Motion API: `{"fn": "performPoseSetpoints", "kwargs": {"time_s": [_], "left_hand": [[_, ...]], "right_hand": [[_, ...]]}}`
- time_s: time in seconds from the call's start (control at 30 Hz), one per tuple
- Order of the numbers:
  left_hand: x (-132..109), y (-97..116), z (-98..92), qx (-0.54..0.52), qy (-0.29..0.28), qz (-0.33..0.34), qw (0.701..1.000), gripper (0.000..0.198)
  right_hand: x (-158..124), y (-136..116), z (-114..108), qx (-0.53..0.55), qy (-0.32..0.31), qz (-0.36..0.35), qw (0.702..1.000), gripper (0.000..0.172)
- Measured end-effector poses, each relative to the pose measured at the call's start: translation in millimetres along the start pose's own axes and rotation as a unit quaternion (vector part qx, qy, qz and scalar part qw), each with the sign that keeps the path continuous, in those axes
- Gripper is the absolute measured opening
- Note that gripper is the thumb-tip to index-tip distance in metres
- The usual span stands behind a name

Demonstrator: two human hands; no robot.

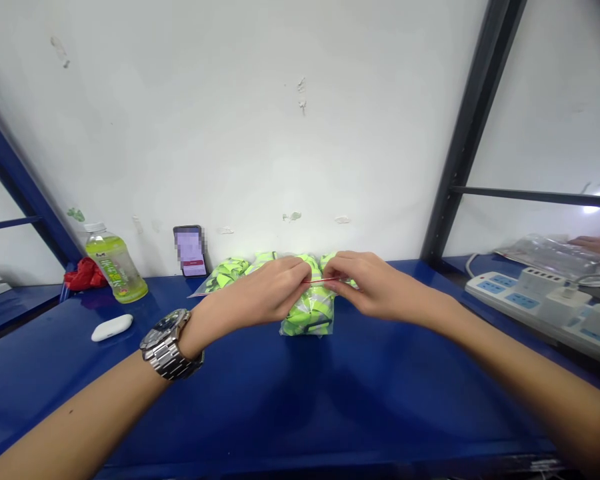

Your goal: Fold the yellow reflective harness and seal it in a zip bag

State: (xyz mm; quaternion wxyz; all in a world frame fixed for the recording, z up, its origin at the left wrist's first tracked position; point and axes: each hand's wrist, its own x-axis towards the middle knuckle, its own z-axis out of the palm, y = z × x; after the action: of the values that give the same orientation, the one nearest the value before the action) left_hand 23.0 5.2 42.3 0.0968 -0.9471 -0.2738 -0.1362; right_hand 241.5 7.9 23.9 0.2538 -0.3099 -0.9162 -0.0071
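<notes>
A clear zip bag (310, 317) with a red seal line hangs between my two hands, above the blue table. Inside it is bright yellow-green material with grey bands; its exact kind I cannot make out. My left hand (275, 287), with a metal watch (167, 343) on its wrist, pinches the left end of the red seal. At the right end, my right hand (363, 283) grips the same edge between thumb and fingers. Behind my hands lie more bags (227, 272) of the same yellow-green material, partly hidden.
A phone (190, 252) leans on the white wall beside a green drink bottle (115, 263) and red cloth (83, 275). A white earbud case (112, 328) lies on the blue table (280, 413). At right are a power strip (540, 303) and another person's hand (597, 247).
</notes>
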Motion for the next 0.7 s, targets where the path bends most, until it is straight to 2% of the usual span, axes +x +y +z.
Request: {"fn": "performPoseSetpoints", "kwargs": {"time_s": [0.1, 0.23, 0.4, 0.53, 0.7], "left_hand": [[-2, 0, 1.2, -0.001, 0.003, 0.001, 1.000, 0.018], [-1, 1, 0.5, -0.010, 0.010, 0.003, 1.000, 0.017], [3, 4, -3.6, -0.017, -0.005, -0.014, 1.000, 0.011], [6, 6, -4.1, -0.013, -0.016, 0.004, 1.000, 0.015], [5, 5, -2.1, -0.029, -0.022, -0.003, 0.999, 0.018]], "right_hand": [[-4, 4, -1, 0.007, 0.005, 0.018, 1.000, 0.008], [-4, 6, 3, -0.014, 0.018, 0.008, 1.000, 0.012], [-3, 2, 7, -0.002, 0.024, 0.013, 1.000, 0.012], [-1, -3, 6, -0.010, 0.021, 0.003, 1.000, 0.014], [-1, -6, 1, 0.025, -0.014, 0.065, 0.997, 0.012]]}}
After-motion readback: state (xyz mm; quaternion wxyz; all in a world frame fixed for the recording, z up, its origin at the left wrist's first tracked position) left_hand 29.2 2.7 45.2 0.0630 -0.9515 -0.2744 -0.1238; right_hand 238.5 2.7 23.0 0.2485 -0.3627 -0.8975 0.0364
